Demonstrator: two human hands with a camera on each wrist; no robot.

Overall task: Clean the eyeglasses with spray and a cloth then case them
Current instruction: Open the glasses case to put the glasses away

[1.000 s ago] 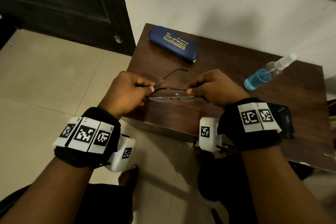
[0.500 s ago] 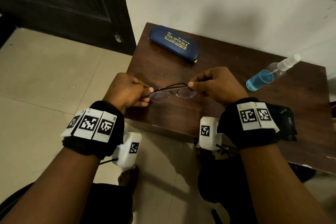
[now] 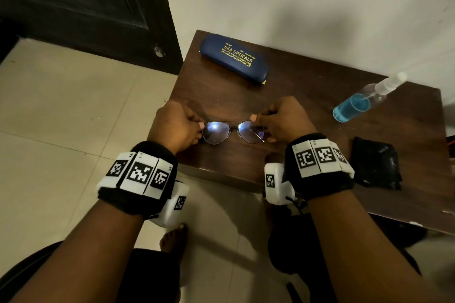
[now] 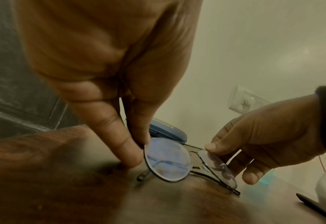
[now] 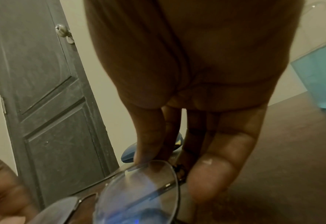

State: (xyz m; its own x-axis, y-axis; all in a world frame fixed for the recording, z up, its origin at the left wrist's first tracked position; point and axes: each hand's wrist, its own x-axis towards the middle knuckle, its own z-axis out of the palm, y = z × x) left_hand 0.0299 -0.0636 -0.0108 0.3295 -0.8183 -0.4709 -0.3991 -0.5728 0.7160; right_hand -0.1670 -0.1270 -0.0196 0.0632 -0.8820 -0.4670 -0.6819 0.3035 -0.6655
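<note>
Thin dark-framed eyeglasses (image 3: 232, 131) with folded temples are low over the dark wooden table (image 3: 307, 96), lenses tilted up towards me. In the left wrist view a temple end of the eyeglasses (image 4: 168, 159) touches the wood. My left hand (image 3: 200, 128) pinches the left rim, and my right hand (image 3: 258, 125) pinches the right rim. The closed blue case (image 3: 234, 58) lies at the table's far left. A clear spray bottle (image 3: 362, 101) with blue liquid is at the right. A folded black cloth (image 3: 375, 166) lies behind my right wrist.
The table stands against a pale wall (image 3: 295, 2), and a dark door (image 3: 86, 7) is at the left. Tiled floor (image 3: 61, 106) and my bare foot (image 3: 172, 238) show below the table's near edge (image 3: 216, 172).
The open temple has been folded in. Both hands have lowered the glasses towards the table and tipped the lenses up to face me.
</note>
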